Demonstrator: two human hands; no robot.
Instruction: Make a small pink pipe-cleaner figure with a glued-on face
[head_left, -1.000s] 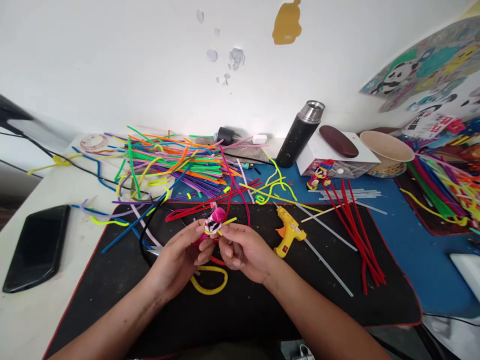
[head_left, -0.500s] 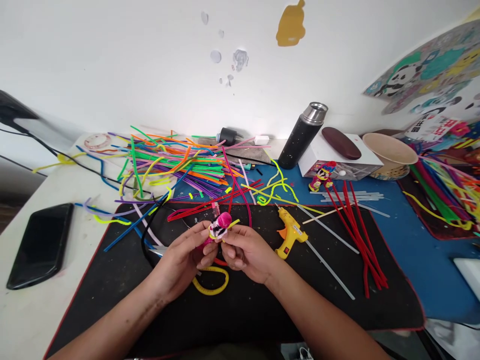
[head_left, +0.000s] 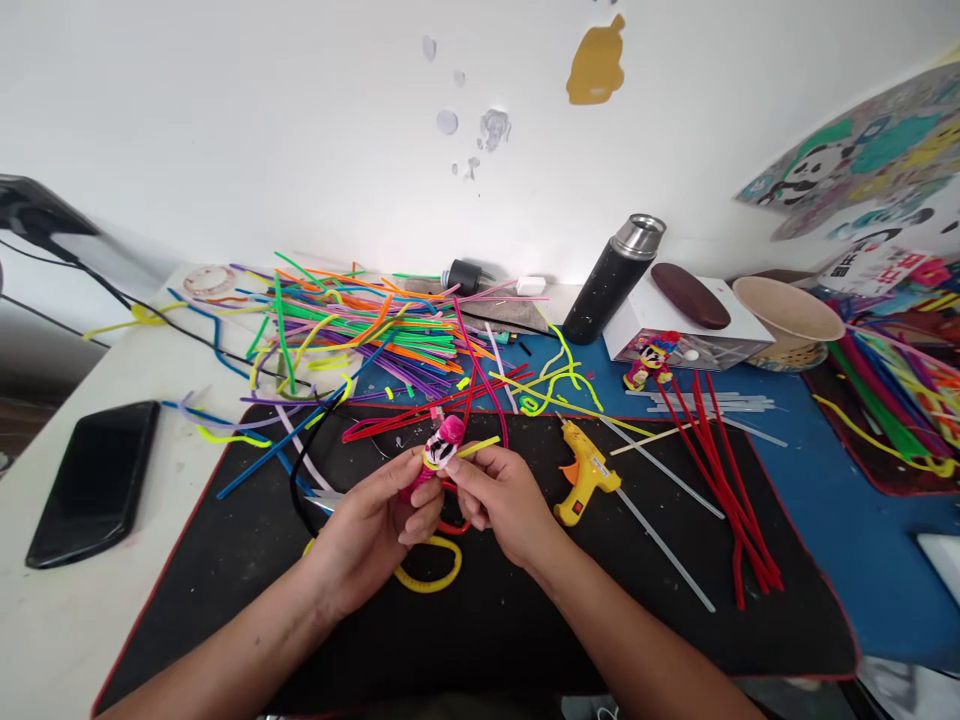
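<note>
A small pink, white and black pipe-cleaner figure [head_left: 438, 448] is held over the black mat. My left hand [head_left: 371, 515] closes round its lower part, thumb and fingers pinching it from the left. From the right, my right hand [head_left: 510, 500] pinches a short yellow pipe cleaner [head_left: 480, 446] against the figure's side; its free end sticks out beyond my fingers. A yellow band circles the figure's middle. Partly covered by my hands, scissors [head_left: 431, 584] with a yellow handle loop lie on the mat beneath.
Right of my hands lies a yellow glue gun [head_left: 589, 470] with a glue stick in it. Red pipe cleaners [head_left: 724, 490] and a finished-looking figure [head_left: 651, 362] are farther right. Behind are a colourful pipe-cleaner heap [head_left: 360, 330] and a black flask [head_left: 615, 280]. A phone [head_left: 94, 485] lies left.
My right fingers have shifted on the yellow pipe cleaner, and more of it shows sticking out to the right. The figure is tilted slightly more. The whole view has shifted a little.
</note>
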